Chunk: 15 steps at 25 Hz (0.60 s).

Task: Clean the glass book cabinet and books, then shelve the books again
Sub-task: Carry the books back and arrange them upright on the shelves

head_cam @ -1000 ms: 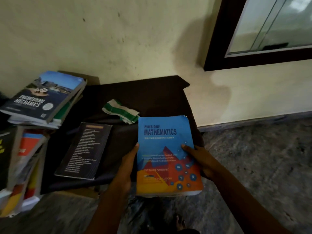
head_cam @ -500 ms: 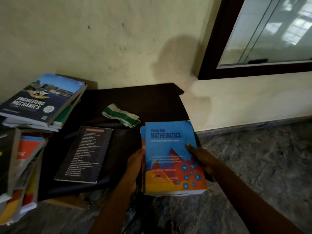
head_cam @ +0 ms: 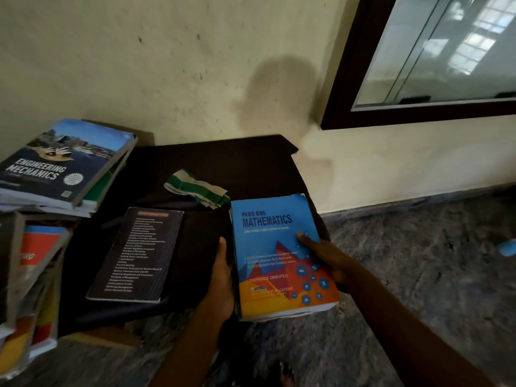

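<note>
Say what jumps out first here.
The bright blue-and-orange maths book stands out first. The left hand grips its left edge and the right hand its cover, at the front right of the dark table. Next come the Engineering Mechanics book topping a stack at far left and the green-and-white cloth mid-table. The glass cabinet fills the upper right.

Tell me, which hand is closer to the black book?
Left. The left hand grips the maths book beside the black book; the right hand grips the maths book's opposite edge.
</note>
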### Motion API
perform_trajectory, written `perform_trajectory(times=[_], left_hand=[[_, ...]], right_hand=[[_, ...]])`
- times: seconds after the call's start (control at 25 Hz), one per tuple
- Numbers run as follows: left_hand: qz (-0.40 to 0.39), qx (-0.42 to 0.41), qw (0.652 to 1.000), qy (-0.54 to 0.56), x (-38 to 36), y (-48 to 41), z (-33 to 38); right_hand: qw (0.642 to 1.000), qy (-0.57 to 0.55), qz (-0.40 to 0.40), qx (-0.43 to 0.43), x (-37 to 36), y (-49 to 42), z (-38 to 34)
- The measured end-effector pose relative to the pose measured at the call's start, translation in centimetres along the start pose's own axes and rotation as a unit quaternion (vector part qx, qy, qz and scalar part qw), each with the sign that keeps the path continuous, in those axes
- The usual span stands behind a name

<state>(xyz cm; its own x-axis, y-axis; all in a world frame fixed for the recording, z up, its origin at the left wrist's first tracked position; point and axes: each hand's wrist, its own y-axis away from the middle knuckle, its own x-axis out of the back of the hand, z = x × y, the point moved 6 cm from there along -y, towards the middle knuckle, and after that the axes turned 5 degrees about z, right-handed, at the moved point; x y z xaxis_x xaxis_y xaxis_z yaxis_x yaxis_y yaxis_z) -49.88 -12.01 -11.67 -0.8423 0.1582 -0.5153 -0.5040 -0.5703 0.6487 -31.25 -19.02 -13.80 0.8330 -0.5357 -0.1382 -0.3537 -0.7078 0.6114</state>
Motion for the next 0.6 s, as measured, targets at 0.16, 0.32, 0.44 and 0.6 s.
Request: perform_trajectory(times=[0.16,0.32,0.44,0.6], left_hand=[[0.026,0.021,0.997,-0.066,1.5,-1.0,-0.9],[0.088,0.006,0.988,-0.127,3.8,-2.3,-3.1],[0.102,0.009,0.989,-0.110,6.1,-4.3,-5.1],[0.048,-0.005,0.990,-0.129,2.8,1.0,-2.1]], right_hand=[[1.000,0.013,-0.023,-0.006,-0.2,0.7,0.6],[0.999,0.006,-0.039,-0.011,-0.2,1.3,0.4],[0.999,0.018,-0.035,-0.001,-0.5,1.5,0.4],[1.000,-0.003,-0.021,0.013,-0.7,2.6,1.3]])
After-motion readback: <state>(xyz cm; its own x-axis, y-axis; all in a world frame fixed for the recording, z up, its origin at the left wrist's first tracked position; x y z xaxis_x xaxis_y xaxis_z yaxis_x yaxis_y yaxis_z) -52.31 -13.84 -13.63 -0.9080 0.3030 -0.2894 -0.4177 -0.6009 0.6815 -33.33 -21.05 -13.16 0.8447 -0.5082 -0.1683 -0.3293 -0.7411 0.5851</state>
